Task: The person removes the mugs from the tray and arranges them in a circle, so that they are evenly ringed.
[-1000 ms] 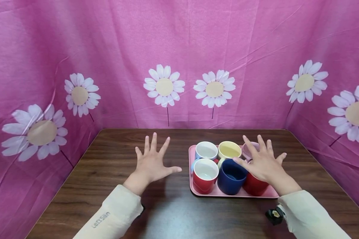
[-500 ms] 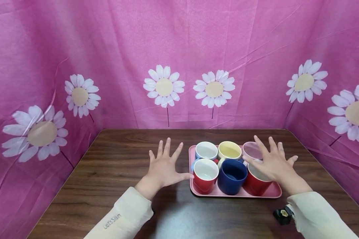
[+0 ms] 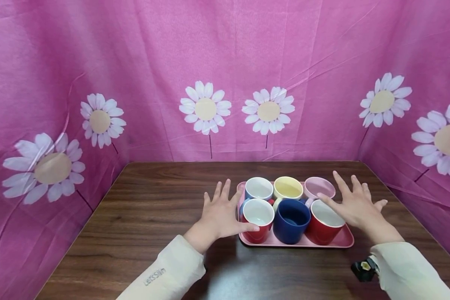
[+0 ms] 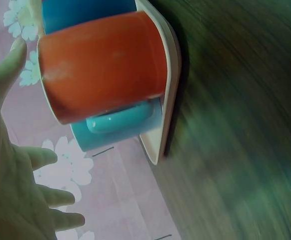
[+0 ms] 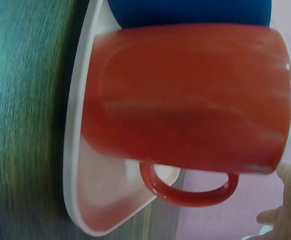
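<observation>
A pink tray [image 3: 296,246] holds several mugs in two rows. In the front row stand a left red mug [image 3: 256,237], a navy mug [image 3: 289,231] and a right red mug [image 3: 322,233]. Behind them are a light blue mug [image 3: 258,188] with white inside, a yellow mug [image 3: 288,187] and a pink mug [image 3: 318,186]. My left hand [image 3: 221,216], fingers spread, is over the tray's left edge; its thumb overlaps the left red mug, contact unclear. My right hand [image 3: 360,208] is spread beside the right red mug [image 5: 190,100]. Neither hand holds anything.
The brown wooden table [image 3: 146,208] extends on both sides of the tray. A pink curtain [image 3: 236,50] printed with daisies encloses the back and sides. A small black device [image 3: 363,270] sits at the right sleeve cuff.
My left hand has moved right, from bare table to the tray's left edge. My right hand has shifted right, uncovering the pink mug and the right red mug. The tray and mugs have stayed put.
</observation>
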Demonstrator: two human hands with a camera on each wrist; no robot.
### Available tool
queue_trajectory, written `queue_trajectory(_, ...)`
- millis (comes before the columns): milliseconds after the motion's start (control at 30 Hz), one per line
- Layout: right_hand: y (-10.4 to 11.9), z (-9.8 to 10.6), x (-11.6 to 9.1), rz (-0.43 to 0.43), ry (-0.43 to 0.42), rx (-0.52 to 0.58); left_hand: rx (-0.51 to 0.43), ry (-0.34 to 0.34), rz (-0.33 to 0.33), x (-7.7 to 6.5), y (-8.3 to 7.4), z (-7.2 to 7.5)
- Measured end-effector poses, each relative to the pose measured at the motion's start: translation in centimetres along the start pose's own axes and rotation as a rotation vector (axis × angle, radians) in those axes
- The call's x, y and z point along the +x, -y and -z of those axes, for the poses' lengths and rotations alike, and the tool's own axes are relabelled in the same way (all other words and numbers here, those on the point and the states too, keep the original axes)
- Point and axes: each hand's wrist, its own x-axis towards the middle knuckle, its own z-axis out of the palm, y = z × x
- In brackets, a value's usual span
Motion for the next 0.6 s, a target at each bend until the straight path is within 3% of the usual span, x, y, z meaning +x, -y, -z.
queue_trajectory(167,-1.0,0.1,0.0,-0.031,0.012,0.013,-0.021,-0.017,-0.007,0.2,-0.8,-0.5)
queue_trajectory(367,-2.1,0.1,0.0,-0.059,0.023,0.041,-0.058,-0.093,-0.041,0.3,-1.8,-1.1)
queue_trajectory(600,-3.6,-0.1,0.1,-0.05,0.044,0.06,-0.114,-0.137,-0.041,0.5,-2.5,-1.7)
